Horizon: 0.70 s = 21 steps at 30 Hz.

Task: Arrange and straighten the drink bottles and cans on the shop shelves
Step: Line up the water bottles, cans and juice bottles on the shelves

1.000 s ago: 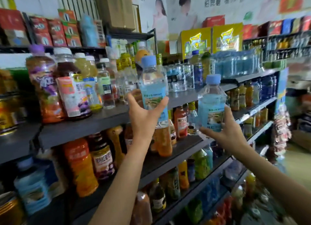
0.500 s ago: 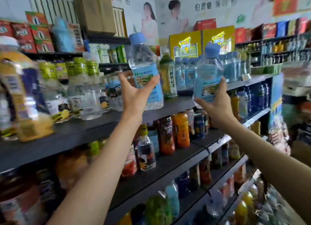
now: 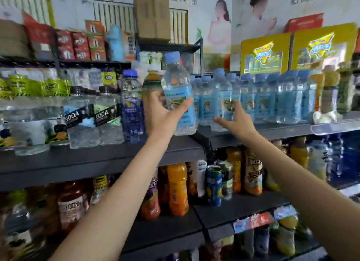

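Note:
My left hand (image 3: 165,114) grips a clear water bottle (image 3: 178,89) with a blue cap and blue label. It holds the bottle tilted slightly, just above the dark upper shelf (image 3: 97,159). My right hand (image 3: 236,119) reaches to a second, identical water bottle (image 3: 222,97) that stands upright on the shelf (image 3: 263,131). This bottle is at the left front of a row of like water bottles (image 3: 272,99). The right hand's thumb and fingers are spread against the bottle's lower part.
Soda water bottles (image 3: 93,120) and a dark blue bottle (image 3: 132,108) stand left of my left hand, a brown tea bottle (image 3: 152,83) behind it. Juice bottles (image 3: 177,188) and cans (image 3: 214,184) fill the shelf below. Yellow boxes (image 3: 265,54) sit above the water row.
Both hands carried their bottles up and rightward to the upper shelf. The right hand's bottle now stands in the water row, and that hand's fingers have spread. The left hand still holds its bottle.

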Tool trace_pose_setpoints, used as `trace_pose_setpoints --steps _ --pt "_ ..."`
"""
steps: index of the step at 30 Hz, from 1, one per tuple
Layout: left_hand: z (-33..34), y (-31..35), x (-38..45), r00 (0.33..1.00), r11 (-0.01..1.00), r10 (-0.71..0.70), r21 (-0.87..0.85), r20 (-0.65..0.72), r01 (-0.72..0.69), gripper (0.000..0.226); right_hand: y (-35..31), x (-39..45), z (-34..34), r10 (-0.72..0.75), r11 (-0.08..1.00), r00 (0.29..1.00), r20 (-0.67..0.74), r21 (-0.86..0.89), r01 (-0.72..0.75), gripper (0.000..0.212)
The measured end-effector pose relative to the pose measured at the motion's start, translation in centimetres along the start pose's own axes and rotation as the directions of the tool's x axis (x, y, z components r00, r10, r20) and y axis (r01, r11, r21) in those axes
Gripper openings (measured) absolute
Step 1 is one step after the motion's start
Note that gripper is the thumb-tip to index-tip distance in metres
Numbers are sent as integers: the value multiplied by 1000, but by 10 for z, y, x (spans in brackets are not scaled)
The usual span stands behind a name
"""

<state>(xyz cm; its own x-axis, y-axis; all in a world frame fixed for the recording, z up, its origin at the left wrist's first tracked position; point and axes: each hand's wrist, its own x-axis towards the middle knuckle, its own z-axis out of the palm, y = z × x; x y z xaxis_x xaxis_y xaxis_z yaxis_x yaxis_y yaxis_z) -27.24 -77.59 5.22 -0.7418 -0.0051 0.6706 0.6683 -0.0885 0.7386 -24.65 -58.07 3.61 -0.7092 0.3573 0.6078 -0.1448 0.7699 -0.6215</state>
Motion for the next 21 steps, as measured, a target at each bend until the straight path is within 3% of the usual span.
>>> trace_pose_setpoints --steps 6,10,14,18,21 --pt "59 -17 8 992 986 -120 113 -48 125 68 28 7 5 -79 988 989 -123 -141 61 92" --pt "82 -20 11 993 958 -111 263 -27 114 60 38 14 7 -207 962 972 -113 -203 181 97" --pt "83 -22 12 988 890 -119 452 94 64 78 43 11 10 -313 937 939 -145 -209 280 79" --pt "74 -34 1 960 845 -188 532 208 50 65 47 11 4 -329 940 938 -109 -134 314 63" --pt "75 -38 2 962 839 -187 542 198 52 64 44 18 5 -279 952 959 -52 -142 270 59"
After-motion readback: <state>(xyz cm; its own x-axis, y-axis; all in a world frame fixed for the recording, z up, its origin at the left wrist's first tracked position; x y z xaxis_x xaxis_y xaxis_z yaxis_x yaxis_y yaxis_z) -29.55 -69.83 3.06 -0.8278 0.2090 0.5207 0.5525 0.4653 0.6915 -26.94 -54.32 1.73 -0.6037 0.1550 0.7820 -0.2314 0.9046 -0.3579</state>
